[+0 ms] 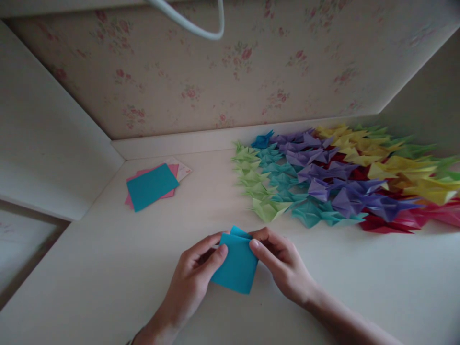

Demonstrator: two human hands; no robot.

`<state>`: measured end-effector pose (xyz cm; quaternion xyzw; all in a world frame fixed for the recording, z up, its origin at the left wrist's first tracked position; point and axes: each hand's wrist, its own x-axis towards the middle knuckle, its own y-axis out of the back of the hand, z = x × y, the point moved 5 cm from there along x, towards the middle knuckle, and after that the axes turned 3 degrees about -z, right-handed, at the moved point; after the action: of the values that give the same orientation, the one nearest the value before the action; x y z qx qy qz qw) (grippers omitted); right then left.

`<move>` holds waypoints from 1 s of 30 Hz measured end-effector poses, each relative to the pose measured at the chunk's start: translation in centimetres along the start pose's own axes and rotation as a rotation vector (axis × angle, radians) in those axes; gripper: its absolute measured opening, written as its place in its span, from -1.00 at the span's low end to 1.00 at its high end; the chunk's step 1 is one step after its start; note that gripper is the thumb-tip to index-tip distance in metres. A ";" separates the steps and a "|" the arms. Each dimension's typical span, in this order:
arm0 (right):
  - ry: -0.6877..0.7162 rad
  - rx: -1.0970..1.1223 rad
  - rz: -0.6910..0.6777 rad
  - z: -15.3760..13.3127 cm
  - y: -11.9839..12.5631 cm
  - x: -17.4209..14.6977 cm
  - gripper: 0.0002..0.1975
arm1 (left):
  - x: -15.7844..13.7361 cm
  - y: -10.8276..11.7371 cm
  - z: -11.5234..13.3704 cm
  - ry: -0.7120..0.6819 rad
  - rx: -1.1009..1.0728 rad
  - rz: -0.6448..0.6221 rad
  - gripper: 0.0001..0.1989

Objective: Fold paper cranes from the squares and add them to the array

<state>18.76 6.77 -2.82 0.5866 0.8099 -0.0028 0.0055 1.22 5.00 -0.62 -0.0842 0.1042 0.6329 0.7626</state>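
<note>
A folded sheet of blue origami paper is held up between both hands, just above the white table. Part of a second layer pokes out past its top edge. My left hand pinches the paper's left side, thumb on the near face and fingers behind. On the opposite side, my right hand grips the upper right corner between thumb and forefinger. The fingertips behind the paper are hidden.
Rows of folded paper cranes in several colours cover the table's right side. A small pile of paper sheets, teal on top, lies at the back left. White panels and a floral wall bound the table. A white cable hangs above.
</note>
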 end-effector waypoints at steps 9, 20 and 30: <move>0.071 -0.111 -0.121 -0.8 -0.8 -0.1 -0.74 | -0.1 -0.4 0.6 -0.147 0.256 -0.048 -0.67; -0.023 0.063 0.105 0.1 0.1 0.3 -0.72 | -0.3 0.0 0.2 -0.164 0.404 0.068 -0.81; 0.063 -0.180 0.002 -0.3 -0.9 -0.1 -0.76 | -0.5 0.4 -0.8 -0.158 0.421 0.154 -0.57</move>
<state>17.97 6.46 -2.49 0.5845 0.8059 0.0883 0.0326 0.72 4.37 -1.27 0.1344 0.1800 0.6580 0.7187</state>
